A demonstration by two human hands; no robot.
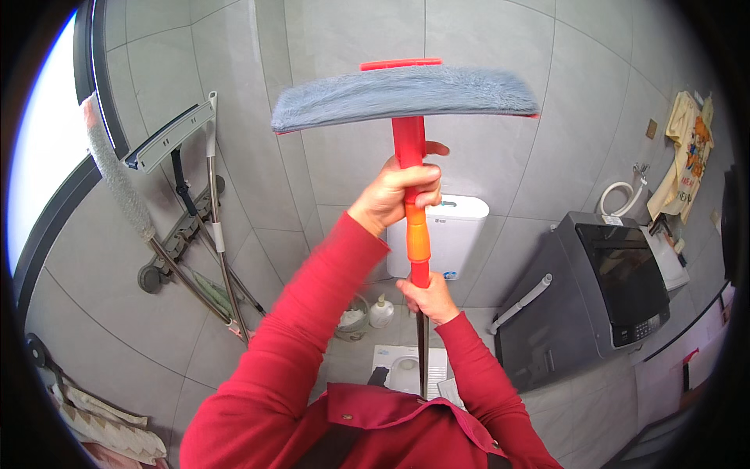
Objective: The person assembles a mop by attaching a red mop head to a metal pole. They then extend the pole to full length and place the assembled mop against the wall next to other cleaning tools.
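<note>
Fluffy squeegee (406,98), left hand (394,190) and right hand (434,299) both clamped round its pole (419,237)
Grey tiled wall (484,43) behind; white cistern (467,234) bears a blue label (450,275).

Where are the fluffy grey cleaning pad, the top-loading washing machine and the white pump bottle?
Fluffy grey cleaning pad (406,98): head view, middle of its pile.
Top-loading washing machine (569,305): head view, dark grey side panel.
White pump bottle (381,316): head view, body.

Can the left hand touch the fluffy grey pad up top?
Probably yes. The left hand is wrapped around the red handle just below the fluffy grey washer pad, and nothing seems to stand between them. It would likely need to loosen its grip and slide up.
</note>
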